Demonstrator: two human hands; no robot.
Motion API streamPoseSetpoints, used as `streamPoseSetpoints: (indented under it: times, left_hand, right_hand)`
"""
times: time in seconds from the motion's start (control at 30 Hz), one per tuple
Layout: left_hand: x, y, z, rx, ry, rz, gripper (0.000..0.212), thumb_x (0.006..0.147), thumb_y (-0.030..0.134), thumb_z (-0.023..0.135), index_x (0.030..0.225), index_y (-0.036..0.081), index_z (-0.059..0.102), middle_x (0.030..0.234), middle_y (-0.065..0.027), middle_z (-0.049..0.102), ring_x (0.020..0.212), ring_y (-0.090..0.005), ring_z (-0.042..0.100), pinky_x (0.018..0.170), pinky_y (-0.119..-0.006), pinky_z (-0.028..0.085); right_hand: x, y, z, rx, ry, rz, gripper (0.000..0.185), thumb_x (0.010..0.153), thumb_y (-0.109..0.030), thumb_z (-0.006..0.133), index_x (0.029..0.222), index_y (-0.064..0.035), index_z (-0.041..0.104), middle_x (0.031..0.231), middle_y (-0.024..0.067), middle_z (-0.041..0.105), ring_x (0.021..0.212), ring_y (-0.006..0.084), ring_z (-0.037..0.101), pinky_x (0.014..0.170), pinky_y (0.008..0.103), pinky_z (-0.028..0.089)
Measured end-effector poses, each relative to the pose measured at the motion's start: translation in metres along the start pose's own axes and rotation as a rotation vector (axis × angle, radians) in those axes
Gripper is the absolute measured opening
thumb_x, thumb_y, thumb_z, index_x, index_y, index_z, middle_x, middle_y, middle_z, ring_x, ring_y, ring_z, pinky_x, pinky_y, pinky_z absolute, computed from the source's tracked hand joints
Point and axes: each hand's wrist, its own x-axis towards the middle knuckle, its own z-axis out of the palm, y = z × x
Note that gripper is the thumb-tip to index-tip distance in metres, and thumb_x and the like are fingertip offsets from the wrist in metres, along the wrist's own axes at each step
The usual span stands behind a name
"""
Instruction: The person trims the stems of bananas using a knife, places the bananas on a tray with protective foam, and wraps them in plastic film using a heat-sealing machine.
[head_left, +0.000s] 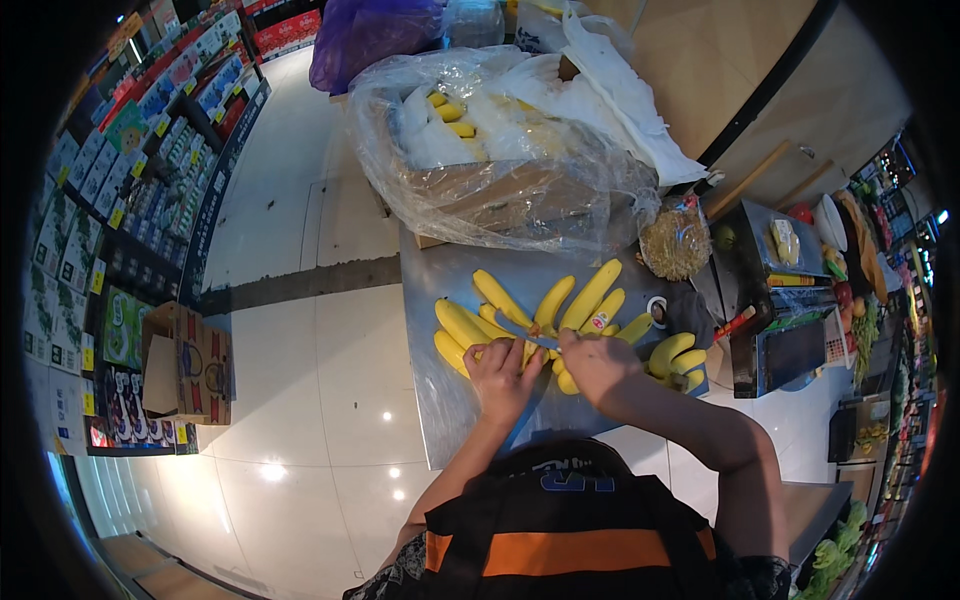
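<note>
Several yellow bananas (592, 292) in bunches lie spread on a metal table (442, 420) before me. My right hand (596, 364) is closed on a knife, whose blade (514, 328) points left across the crown of a bunch. My left hand (504, 375) holds bananas at the near side of that bunch, close to the blade; its fingertips are partly hidden among the fruit. A smaller bunch (675, 356) rests at the table's right side, past my right forearm. One banana carries a small sticker (601, 319).
At the table's back stands a cardboard box (487, 199) wrapped in clear plastic, with bananas and white padding inside. A round wrapped bundle (675, 238), a tape roll (658, 312) and a scale-like machine (787, 352) are to the right. Shelves and an empty carton (202, 367) stand left.
</note>
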Motion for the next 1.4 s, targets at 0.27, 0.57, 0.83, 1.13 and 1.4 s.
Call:
streamPoseSetpoints:
  times: [0.27, 0.57, 0.83, 1.13, 1.4]
  left_hand:
    - [0.002, 0.0, 0.01, -0.014, 0.07, -0.068, 0.03, 0.064, 0.019, 0.073, 0.09, 0.005, 0.065, 0.075, -0.0033, 0.055, 0.072, -0.0194, 0.054, 0.078, -0.037, 0.034]
    - [0.004, -0.001, 0.008, -0.015, 0.042, -0.058, 0.027, 0.064, 0.018, 0.073, 0.087, 0.006, 0.066, 0.075, -0.0038, 0.057, 0.073, -0.0206, 0.054, 0.078, -0.037, 0.034]
    - [0.002, -0.001, 0.004, -0.039, 0.027, -0.066, 0.027, 0.064, 0.018, 0.074, 0.086, 0.004, 0.066, 0.074, -0.0047, 0.058, 0.071, -0.0204, 0.055, 0.076, -0.035, 0.035]
    - [0.002, -0.004, 0.003, -0.14, 0.019, -0.18, 0.024, 0.063, 0.018, 0.074, 0.081, 0.005, 0.067, 0.074, -0.0047, 0.058, 0.071, -0.0202, 0.054, 0.076, -0.035, 0.035]
    - [0.009, -0.011, -0.005, -0.202, -0.016, -0.225, 0.023, 0.062, 0.016, 0.074, 0.079, 0.005, 0.066, 0.074, -0.0054, 0.058, 0.071, -0.0216, 0.054, 0.076, -0.033, 0.034]
  right_hand:
    - [-0.006, 0.002, -0.003, -0.018, 0.1, 0.031, 0.013, 0.079, -0.006, 0.05, 0.091, -0.0024, 0.05, 0.068, 0.0136, 0.062, 0.066, 0.0288, 0.064, 0.056, 0.0371, 0.051]
    - [-0.016, 0.02, -0.014, 0.1, -0.07, 0.041, 0.013, 0.08, -0.008, 0.048, 0.092, -0.0018, 0.051, 0.069, 0.015, 0.062, 0.066, 0.0275, 0.065, 0.055, 0.037, 0.051]
    - [0.004, 0.038, -0.033, -0.021, 0.146, 0.047, 0.015, 0.081, -0.014, 0.051, 0.09, -0.0017, 0.051, 0.066, 0.0144, 0.061, 0.061, 0.03, 0.063, 0.052, 0.0374, 0.05]
    - [-0.015, 0.006, 0.025, 0.107, 0.29, -0.064, 0.016, 0.082, -0.018, 0.052, 0.087, -0.0043, 0.047, 0.072, 0.0152, 0.058, 0.057, 0.03, 0.062, 0.048, 0.0391, 0.05]
    - [-0.002, -0.003, 0.034, 0.026, 0.319, -0.088, 0.011, 0.076, -0.006, 0.051, 0.087, -0.0051, 0.048, 0.071, 0.0159, 0.057, 0.055, 0.027, 0.062, 0.045, 0.0353, 0.05]
